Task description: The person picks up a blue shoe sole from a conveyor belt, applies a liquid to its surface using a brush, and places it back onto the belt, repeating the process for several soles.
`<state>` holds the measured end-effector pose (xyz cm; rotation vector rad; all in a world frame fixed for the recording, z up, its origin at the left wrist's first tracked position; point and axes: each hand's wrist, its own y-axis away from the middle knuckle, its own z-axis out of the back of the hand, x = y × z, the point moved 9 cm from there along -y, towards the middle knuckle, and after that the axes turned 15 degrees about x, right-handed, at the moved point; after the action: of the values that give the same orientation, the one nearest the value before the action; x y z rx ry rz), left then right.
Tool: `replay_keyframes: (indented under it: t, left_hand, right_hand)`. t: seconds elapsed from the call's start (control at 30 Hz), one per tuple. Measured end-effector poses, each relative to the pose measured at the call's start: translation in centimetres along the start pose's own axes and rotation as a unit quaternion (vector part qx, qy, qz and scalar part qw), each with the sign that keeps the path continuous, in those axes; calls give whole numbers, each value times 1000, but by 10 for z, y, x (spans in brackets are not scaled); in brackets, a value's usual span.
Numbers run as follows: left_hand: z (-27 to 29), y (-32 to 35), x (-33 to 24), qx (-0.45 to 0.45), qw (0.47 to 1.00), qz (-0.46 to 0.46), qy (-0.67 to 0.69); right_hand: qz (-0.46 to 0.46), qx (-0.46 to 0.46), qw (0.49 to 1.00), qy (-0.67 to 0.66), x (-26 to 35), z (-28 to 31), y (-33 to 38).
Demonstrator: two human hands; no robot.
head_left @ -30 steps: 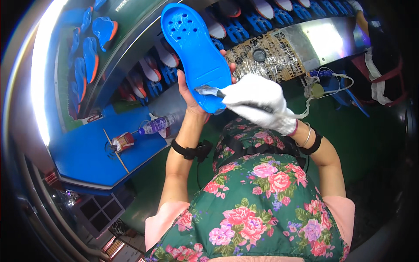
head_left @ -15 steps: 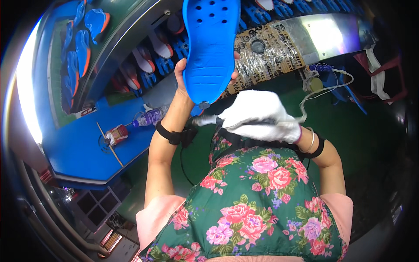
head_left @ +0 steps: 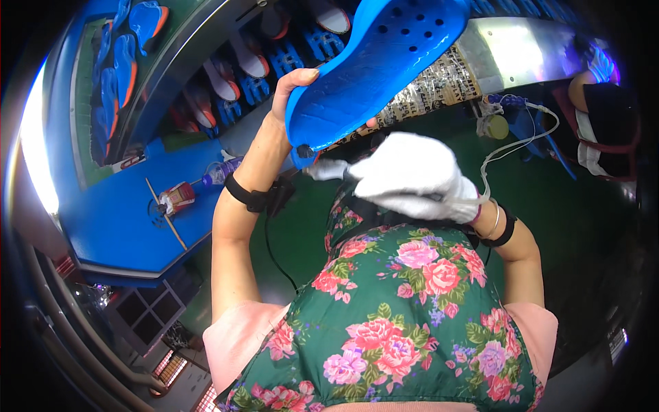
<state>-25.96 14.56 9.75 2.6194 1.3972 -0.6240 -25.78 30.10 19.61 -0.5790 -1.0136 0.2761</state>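
Observation:
My left hand (head_left: pixel 292 88) grips a large blue shoe sole (head_left: pixel 360 79) by its heel end, thumb along the left edge, other fingers mostly hidden beneath. The sole is tilted, toe up to the right, with round holes near the toe and a shiny inner face. A dark patch marks its heel tip. My right hand (head_left: pixel 412 172), in a white glove, is closed around a slim brush-like tool (head_left: pixel 329 169). Its pale, blurred tip points left, just below the heel; I cannot tell whether they touch. A thin white hose (head_left: pixel 486 168) runs from near the glove.
Behind the sole, a curved metal conveyor edge (head_left: pixel 508 51) is partly covered in taped cardboard (head_left: pixel 436 86). Blue racks with shoe soles (head_left: pixel 247 55) line it. At left are a blue table (head_left: pixel 113 226), a purple-labelled bottle (head_left: pixel 220 172) and a red carton (head_left: pixel 178 197). Another person's arm (head_left: pixel 580 93) shows at far right.
The sole has turned from nearly upright to leaning right, its heel shifting slightly left and down. My left forearm has moved left. The gloved hand stays about where it was.

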Motion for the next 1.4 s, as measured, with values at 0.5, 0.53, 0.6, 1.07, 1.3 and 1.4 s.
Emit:
replay_keyframes:
  t: [0.5,0.53,0.6,1.07,1.3,1.4]
  left_hand:
    - [1,-10,-15,-16,994,-88,-66]
    - [1,-10,-18,-21,991,-97,-88]
    - [5,-12,-16,-22,992,-104,-64]
    - [14,4,46,-85,982,-150,74]
    - [13,0,31,-109,971,-190,91]
    - [9,6,17,-28,972,-213,90]
  right_hand:
    - [-134,-46,981,-132,-26,-10,-2]
    - [-146,-62,969,-188,-31,-12,-1]
    - [-165,-146,958,-181,-47,2,9]
    - [-58,-144,947,282,-45,108,-24]
    - [-46,-48,956,287,-19,44,-22]
    - [-77,-23,997,2,-10,10,-13]
